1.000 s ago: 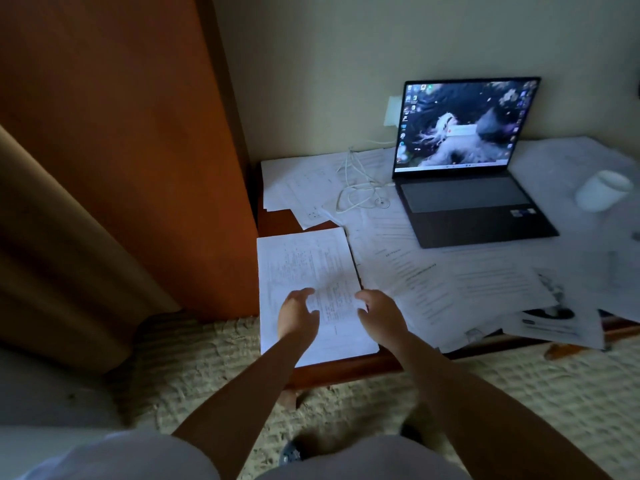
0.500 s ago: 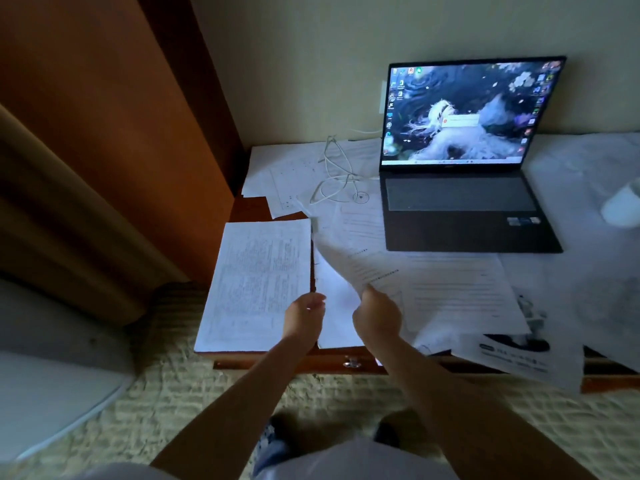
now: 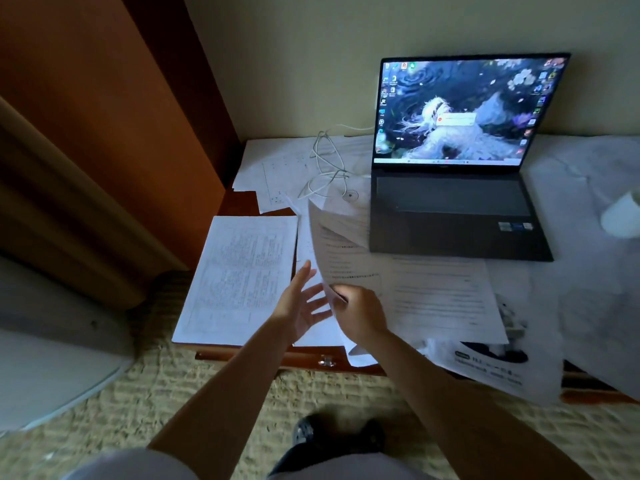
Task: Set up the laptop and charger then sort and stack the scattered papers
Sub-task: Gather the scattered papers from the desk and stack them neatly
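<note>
A dim room: a wooden worktop [image 3: 242, 202] in a corner, strewn with papers. The right hand [image 3: 360, 315] pinches a lifted sheet [image 3: 341, 244] in a tight grip; the left hand [image 3: 301, 306] beside it is spread, holding nothing. Beyond them stand the open laptop [image 3: 453, 188] and white charger cable [image 3: 325, 168]. A stacked pile [image 3: 242, 275] lies left. A white cup [image 3: 623, 216] is cut off at right.

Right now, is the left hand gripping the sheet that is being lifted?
No, the left hand is open with fingers spread beside the lifted sheet, which only the right hand pinches at its lower edge.
</note>
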